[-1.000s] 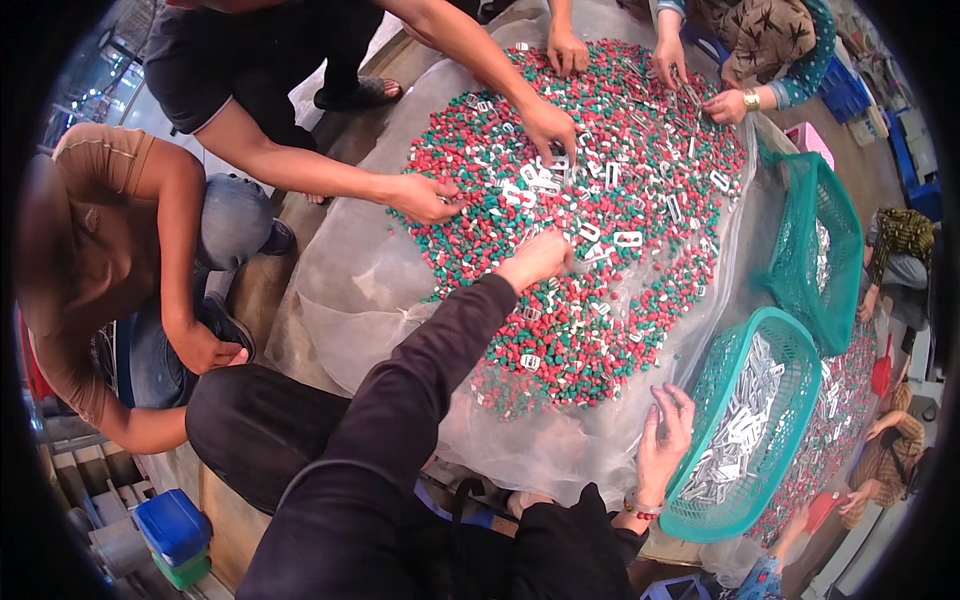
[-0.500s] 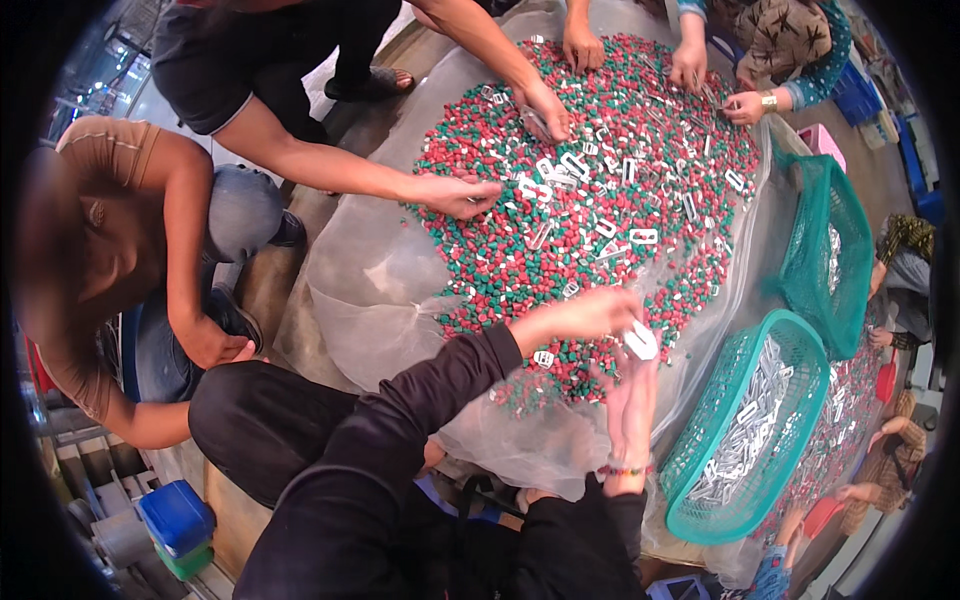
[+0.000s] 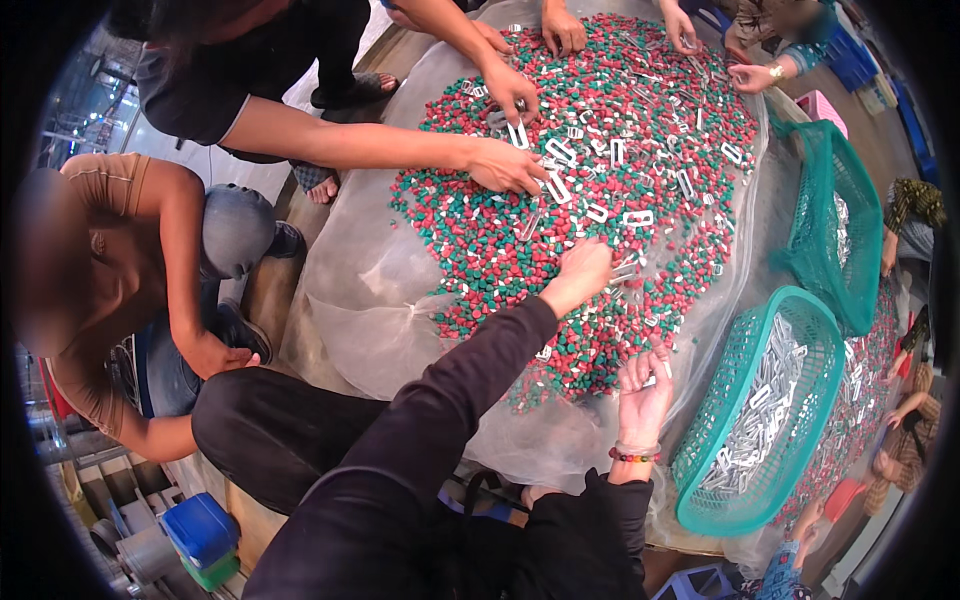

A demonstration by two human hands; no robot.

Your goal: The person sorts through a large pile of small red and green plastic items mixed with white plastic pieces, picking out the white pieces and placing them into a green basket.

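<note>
A wide heap of small red, green and white pebble-like pieces (image 3: 480,260) lies on a pale translucent sheet (image 3: 350,250). White and clear slotted frame-shaped pieces (image 3: 637,218) are scattered over it. My left hand (image 3: 583,275) reaches low over the heap, closed, with its fingertips beside shiny narrow strips (image 3: 624,270); what it grips is hidden. Nearer to me, my right hand (image 3: 645,390), wearing a beaded bracelet, is turned up at the heap's near edge. Its fingers curl around a white piece (image 3: 651,381), mostly covered by them.
Right of the sheet stands a green mesh basket (image 3: 690,500) holding many white slotted pieces; another green basket (image 3: 800,240) is behind it. Co-workers' hands (image 3: 505,165) work on the heap's far side. A person in brown (image 3: 130,230) sits at left, near a blue box (image 3: 200,527).
My left hand has moved away from my right, farther out onto the heap. My right hand has curled its fingers around a white piece. A co-worker's hand has shifted right among the white frames.
</note>
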